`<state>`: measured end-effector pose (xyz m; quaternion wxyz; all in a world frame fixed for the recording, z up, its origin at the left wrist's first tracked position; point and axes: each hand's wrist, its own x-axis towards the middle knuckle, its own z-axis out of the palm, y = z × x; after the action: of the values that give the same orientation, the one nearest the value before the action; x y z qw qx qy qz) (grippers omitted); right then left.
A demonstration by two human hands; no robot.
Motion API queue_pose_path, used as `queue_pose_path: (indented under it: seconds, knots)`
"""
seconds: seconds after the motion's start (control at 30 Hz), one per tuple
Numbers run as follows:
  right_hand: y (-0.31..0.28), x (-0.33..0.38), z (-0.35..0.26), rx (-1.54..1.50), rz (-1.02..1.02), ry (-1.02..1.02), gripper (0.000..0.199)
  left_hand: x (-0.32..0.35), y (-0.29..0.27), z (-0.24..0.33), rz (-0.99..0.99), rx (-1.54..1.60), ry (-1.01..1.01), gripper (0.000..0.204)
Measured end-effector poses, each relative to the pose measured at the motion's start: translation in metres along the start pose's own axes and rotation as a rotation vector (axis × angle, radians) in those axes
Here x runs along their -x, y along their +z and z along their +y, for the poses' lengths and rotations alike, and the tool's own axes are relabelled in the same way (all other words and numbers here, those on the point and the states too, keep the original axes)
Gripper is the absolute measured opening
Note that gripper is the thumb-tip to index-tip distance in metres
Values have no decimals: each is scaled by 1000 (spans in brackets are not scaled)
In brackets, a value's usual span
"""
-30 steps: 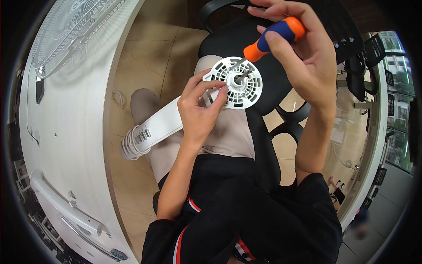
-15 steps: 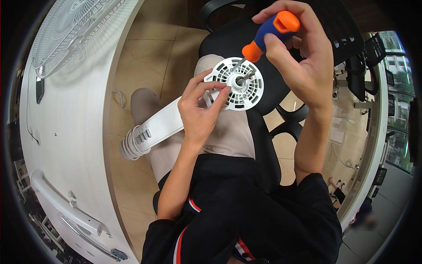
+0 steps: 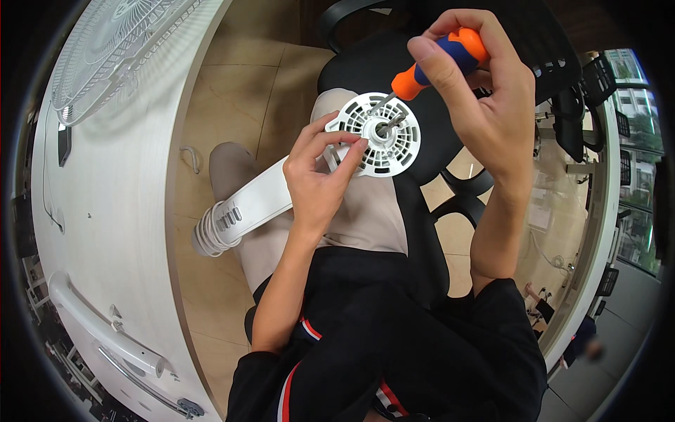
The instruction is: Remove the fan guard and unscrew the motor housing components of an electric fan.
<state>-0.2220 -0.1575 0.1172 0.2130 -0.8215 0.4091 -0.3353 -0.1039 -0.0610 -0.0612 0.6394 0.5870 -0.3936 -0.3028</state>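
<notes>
The left hand (image 3: 316, 179) has its thumb and index fingertip drawn close together at the near-left part of a round white fan motor housing (image 3: 387, 145), its other fingers lying along the housing's left edge; how firmly it grips I cannot tell. The slotted face is turned up, with a metal motor shaft (image 3: 396, 121) sticking out of its hub, just beyond the left fingertips.

The right hand (image 3: 489, 98), higher up and farther out, is curled around the orange-and-blue handle of a screwdriver (image 3: 450, 60), thumb along one side and fingers around the other. Its blade slants down toward the left hand and ends at the slotted face, beside the shaft; whether the tip sits in a screw is too small to tell.

From under the left hand, a white fan column (image 3: 260, 195) runs down to the left across the person's lap (image 3: 358, 211). It bears a row of grey buttons (image 3: 228, 217), and a white cord (image 3: 208, 232) is wound around its far end.

Well left of the left hand, the pale worktop (image 3: 126, 190) carries a white wire fan guard (image 3: 112, 60) and, nearer the person, a curved white tube (image 3: 105, 327). A black chair seat (image 3: 432, 130) lies below the right hand.
</notes>
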Motion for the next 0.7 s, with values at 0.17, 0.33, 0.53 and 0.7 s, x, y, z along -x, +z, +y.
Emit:
queue_pose_path:
  seconds: [0.17, 0.33, 0.53, 0.7]
  knots:
    - [9, 3, 21, 52, 164, -191, 35, 0, -2, 1, -9, 34, -22, 16]
    - [-5, 0, -7, 90, -40, 66, 30, 0, -5, -1, -21, 68, -64, 16]
    - [3, 3, 35, -136, 56, -38, 29, -1, -5, -2, -29, 87, -71, 18]
    - [2, 2, 46, -125, 101, -72, 29, -2, -3, -4, -33, 100, -76, 18]
